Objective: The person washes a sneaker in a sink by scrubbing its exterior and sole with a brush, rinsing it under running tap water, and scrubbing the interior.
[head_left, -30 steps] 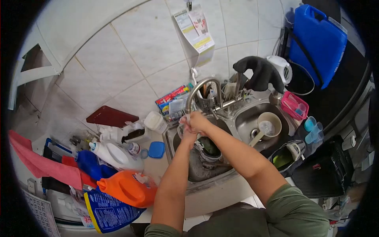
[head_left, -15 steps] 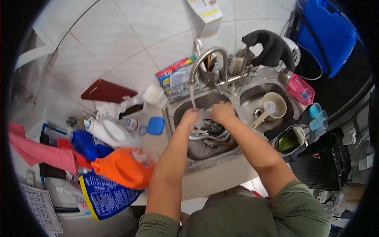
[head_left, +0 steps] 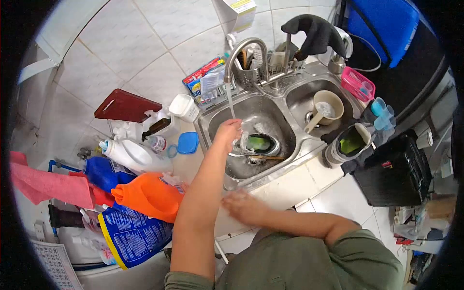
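My left hand [head_left: 229, 133] is in the left sink basin [head_left: 278, 112], under the stream from the curved faucet [head_left: 248, 44]. Its fingers are curled at the end of a dark shoe with a green inside [head_left: 261, 143], and the grip is partly hidden. A brush with a wooden back [head_left: 267, 157] lies below the shoe, in sudsy water. Smeared by motion, my right hand [head_left: 246, 208] is over the counter's front edge, away from the shoe; its fingers cannot be made out.
The right basin holds a beige dipper [head_left: 328, 107]. Another shoe [head_left: 349, 143] stands on the counter's right. Leftward are a blue lid [head_left: 188, 142], a white bottle [head_left: 130, 157] and an orange jug [head_left: 150, 195]. A pink basket [head_left: 357, 83] sits beyond the right basin.
My right hand has left the shoe and moved down toward my body. My left hand stays at the shoe under the water. The shoe's green inside now shows, and the view has shifted slightly.
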`<state>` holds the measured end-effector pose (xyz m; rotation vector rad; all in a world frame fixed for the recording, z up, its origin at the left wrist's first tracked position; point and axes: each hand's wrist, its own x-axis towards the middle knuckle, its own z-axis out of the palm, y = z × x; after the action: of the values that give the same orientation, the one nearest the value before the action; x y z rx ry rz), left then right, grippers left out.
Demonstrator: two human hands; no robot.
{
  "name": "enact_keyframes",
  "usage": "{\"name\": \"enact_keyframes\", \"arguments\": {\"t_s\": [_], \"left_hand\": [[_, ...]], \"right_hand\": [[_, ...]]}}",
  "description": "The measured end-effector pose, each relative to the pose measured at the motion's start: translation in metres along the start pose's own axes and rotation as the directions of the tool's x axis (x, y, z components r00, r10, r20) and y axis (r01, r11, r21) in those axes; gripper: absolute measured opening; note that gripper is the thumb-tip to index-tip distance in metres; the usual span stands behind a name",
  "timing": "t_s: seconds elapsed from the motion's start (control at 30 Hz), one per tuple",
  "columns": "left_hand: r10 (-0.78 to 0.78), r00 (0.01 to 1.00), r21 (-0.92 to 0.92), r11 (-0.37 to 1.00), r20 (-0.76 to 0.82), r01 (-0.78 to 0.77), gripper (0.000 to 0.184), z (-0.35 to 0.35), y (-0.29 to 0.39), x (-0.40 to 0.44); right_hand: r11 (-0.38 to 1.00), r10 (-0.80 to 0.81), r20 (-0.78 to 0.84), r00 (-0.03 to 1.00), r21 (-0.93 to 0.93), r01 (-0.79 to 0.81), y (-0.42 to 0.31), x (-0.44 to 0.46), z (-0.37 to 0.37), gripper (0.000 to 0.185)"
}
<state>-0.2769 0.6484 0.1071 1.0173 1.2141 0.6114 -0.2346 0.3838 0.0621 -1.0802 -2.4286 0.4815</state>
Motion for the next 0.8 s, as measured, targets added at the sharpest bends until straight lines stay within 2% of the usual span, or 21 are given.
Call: {"name": "enact_keyframes", "arguments": {"t_s": [0.03, 0.07, 0.1, 0.13, 0.17, 0.2, 0.23, 0.33, 0.37, 0.4, 0.43, 0.47, 0.53, 0.57, 0.6, 0.63, 0.67, 0.7, 0.73, 0.77, 0.8], "left_hand": [[-0.005, 1.0, -0.056, 0.998, 0.008, 0.006, 0.03, -0.002, -0.005, 0.003], [-0.004, 1.0, -0.114, 0.993, 0.019, 0.006, 0.029, -0.001, -0.007, 0.007], [-0.014, 0.999, -0.135, 0.991, 0.029, 0.018, 0.028, -0.001, -0.008, 0.011], [-0.022, 0.999, -0.157, 0.987, 0.036, 0.027, 0.027, -0.001, -0.006, 0.014], [-0.025, 0.999, -0.181, 0.983, 0.041, 0.032, 0.027, 0.001, -0.003, 0.016], [-0.012, 0.999, -0.198, 0.98, 0.051, 0.022, 0.027, 0.005, -0.001, 0.012], [0.005, 0.998, -0.213, 0.977, 0.061, 0.008, 0.028, 0.011, 0.004, 0.01], [0.047, 0.995, -0.25, 0.968, 0.091, -0.023, 0.026, 0.021, 0.014, 0.023], [0.052, 0.994, -0.265, 0.964, 0.096, -0.025, 0.025, 0.022, 0.012, 0.03], [0.043, 0.995, -0.286, 0.958, 0.085, -0.017, 0.025, 0.024, 0.012, 0.035], [0.035, 0.997, -0.307, 0.952, 0.072, -0.011, 0.025, 0.025, 0.015, 0.04], [0.026, 0.998, -0.327, 0.945, 0.059, -0.006, 0.024, 0.025, 0.019, 0.046], [0.066, 0.997, -0.437, 0.899, 0.04, -0.042, 0.022, 0.02, 0.028, 0.062], [0.098, 0.995, -0.494, 0.867, 0.034, -0.069, 0.021, 0.01, 0.022, 0.08], [0.127, 0.992, -0.548, 0.831, 0.027, -0.092, 0.021, 0.009, 0.028, 0.076], [0.098, 0.992, -0.57, 0.812, -0.083, -0.128, 0.02, 0.01, 0.03, 0.07], [0.138, 0.984, -0.471, 0.864, -0.113, -0.175, 0.021, 0.005, 0.024, 0.07], [0.186, 0.972, -0.369, 0.902, -0.142, -0.226, 0.023, -0.004, 0.013, 0.074], [0.232, 0.958, -0.262, 0.926, -0.171, -0.271, 0.025, -0.012, -0.002, 0.076], [0.299, 0.917, -0.004, 0.95, -0.265, -0.312, 0.027, -0.015, -0.027, 0.08], [0.381, 0.862, 0.259, 0.917, -0.334, -0.304, 0.029, -0.014, -0.058, 0.083]], "right_hand": [[0.998, 0.066, -0.013, 0.998, -0.015, -0.066, 0.018, -0.007, -0.025, 0.05], [0.959, 0.093, -0.061, 0.994, -0.263, -0.106, 0.038, -0.02, -0.037, 0.045], [0.857, 0.108, -0.108, 0.988, -0.493, -0.148, 0.061, -0.035, -0.046, 0.041], [0.935, 0.313, -0.153, 0.937, -0.124, -0.333, 0.087, -0.043, -0.057, 0.033], [0.876, 0.334, -0.251, 0.908, -0.272, -0.398, 0.105, -0.051, -0.08, 0.034], [0.806, 0.474, -0.14, 0.869, -0.327, -0.493, 0.129, -0.054, -0.093, 0.038], [0.761, 0.514, -0.171, 0.841, -0.362, -0.539, 0.15, -0.055, -0.102, 0.032], [0.859, 0.22, -0.51, 0.832, -0.303, -0.413, 0.142, -0.038, -0.103, 0.02], [0.929, 0.127, -0.477, 0.869, -0.249, -0.273, 0.114, -0.029, -0.11, 0.012], [0.969, 0.112, -0.421, 0.9, -0.156, -0.193, 0.107, -0.027, -0.09, 0.012], [0.898, -0.032, -0.323, 0.946, -0.425, -0.115, 0.102, -0.031, -0.072, 0.015], [0.944, -0.084, -0.347, 0.934, -0.327, -0.036, 0.093, -0.034, -0.07, 0.022], [0.941, 0.185, -0.271, 0.945, -0.229, -0.249, 0.105, -0.041, -0.077, 0.026], [0.851, 0.467, -0.132, 0.874, -0.202, -0.485, 0.112, -0.033, -0.098, 0.028], [0.695, 0.705, 0.014, 0.709, -0.211, -0.687, 0.121, -0.023, -0.119, 0.03], [0.708, 0.667, -0.159, 0.728, -0.166, -0.686, 0.156, -0.025, -0.105, 0.023], [0.789, 0.576, -0.386, 0.72, 0.034, -0.614, 0.181, -0.017, -0.1, 0.022], [0.789, 0.582, -0.483, 0.654, 0.14, -0.598, 0.194, 0.003, -0.103, 0.02], [0.781, 0.617, -0.487, 0.619, 0.278, -0.559, 0.197, 0.029, -0.115, 0.019], [0.752, 0.659, -0.474, 0.584, 0.416, -0.511, 0.197, 0.058, -0.126, 0.018], [0.71, 0.671, -0.393, 0.629, 0.586, -0.392, 0.202, 0.087, -0.129, 0.017]]}}
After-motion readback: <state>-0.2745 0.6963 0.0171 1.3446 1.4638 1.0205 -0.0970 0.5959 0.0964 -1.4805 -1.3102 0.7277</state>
